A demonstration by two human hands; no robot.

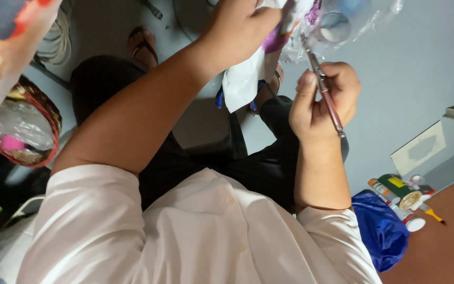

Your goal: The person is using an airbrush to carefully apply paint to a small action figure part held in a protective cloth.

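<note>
Head view: the right hand (324, 97) is closed on a thin metal tool (324, 89), its tip at the clear plastic wrapping (342, 23) — a slip could, I judge, tear the film or jab the left hand (237, 29). The left hand is clenched on the wrapping and a white cloth (243, 79), just above and left of the tool's tip.

Glossy metal tool (326, 94), thin and smooth. Clear shiny plastic wrap (363, 18). Matt white cloth (243, 79), glossy blue plastic bag (382, 229).
</note>
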